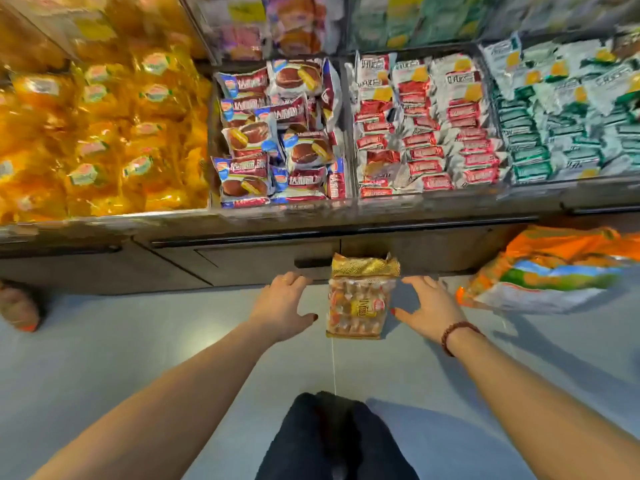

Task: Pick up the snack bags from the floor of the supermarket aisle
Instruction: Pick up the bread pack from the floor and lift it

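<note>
Dark trousers [332, 441] fill the bottom centre of the frame, with both bare forearms reaching forward past them over the grey floor [138, 348].

The snack bag [358, 303], clear with a gold top, sits at centre frame, its top edge against the dark base of the shelf cabinet [249, 261]. A large orange bag [554, 271] lies at the right edge of the frame, and what looks like a third bag [19, 306] lies at the far left edge, though it is too blurred to be sure.

**What could go wrong**
- The plastic looks slick, so a squeeze from both sides could make the bag slip out or buckle.
- A hard squeeze could crush the small wrapped pieces inside.
- A forward nudge might push the bag further against the cabinet base, leaving the hands less room to get round its top.
- The two bags at the frame edges are well apart from the centre one and could be missed.

**Hand pose**
- The left hand [282, 306] is palm down, just left of the bag. Its fingers are loosely spread and hold nothing, and its thumb points at the bag without touching it.
- The right hand [427, 308], with a bead bracelet [457, 336] on its wrist, mirrors it on the bag's right side, fingers spread. Its thumb tip is just beside the bag's edge, and I cannot tell whether it touches.
</note>
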A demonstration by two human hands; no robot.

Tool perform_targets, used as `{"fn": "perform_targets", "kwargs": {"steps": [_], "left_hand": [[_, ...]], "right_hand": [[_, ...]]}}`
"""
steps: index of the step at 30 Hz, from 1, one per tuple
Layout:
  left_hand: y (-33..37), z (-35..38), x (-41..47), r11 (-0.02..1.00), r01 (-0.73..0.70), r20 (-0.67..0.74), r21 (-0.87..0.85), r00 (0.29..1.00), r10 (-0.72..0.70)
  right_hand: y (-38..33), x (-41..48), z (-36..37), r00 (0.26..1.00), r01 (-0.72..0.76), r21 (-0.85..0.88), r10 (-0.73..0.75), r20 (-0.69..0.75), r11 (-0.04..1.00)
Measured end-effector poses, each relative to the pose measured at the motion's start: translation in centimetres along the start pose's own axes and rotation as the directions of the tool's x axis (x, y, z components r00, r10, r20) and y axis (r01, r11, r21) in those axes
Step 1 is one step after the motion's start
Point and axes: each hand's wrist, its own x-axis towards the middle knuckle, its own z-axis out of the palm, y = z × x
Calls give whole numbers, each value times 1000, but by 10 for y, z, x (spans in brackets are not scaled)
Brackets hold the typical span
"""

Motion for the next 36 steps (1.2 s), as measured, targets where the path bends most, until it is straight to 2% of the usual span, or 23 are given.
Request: {"fn": "perform_targets", "kwargs": {"steps": [6, 10, 14, 16, 18, 20, 24, 30, 36], "left_hand": [[-25, 122, 84, 1000, 10, 68, 26, 998, -11], [-41, 200, 144, 999, -10, 55, 35, 998, 8], [-55, 262, 195, 998, -4, -1, -67, 1000, 4], [-61, 284, 216, 992, -11, -34, -125, 999, 7], [-67, 302, 232, 970, -21, -51, -243, 999, 9], [-74, 316, 242, 917, -31, -48, -397, 999, 13], [-75, 320, 243, 826, -35, -21, -562, 999, 29], [-54, 280, 208, 853, -37, 44, -521, 997, 70], [-2, 194, 140, 863, -57, 120, -503, 984, 135]], "right_hand": [[63, 81, 101, 996, -84, -28, 85, 18, 996], [110, 140, 167, 989, -147, 3, 147, -13, 989], [143, 192, 217, 981, -180, 166, 190, -45, 969], [154, 215, 236, 984, -167, 280, 179, -18, 945], [161, 234, 251, 990, -138, 408, 143, 16, 903], [165, 248, 264, 992, -98, 542, 123, -10, 834], [158, 248, 267, 987, -49, 665, 137, -81, 745], [146, 199, 228, 988, -67, 625, 137, -64, 777], [127, 103, 153, 977, -127, 630, 208, -56, 766]]}}
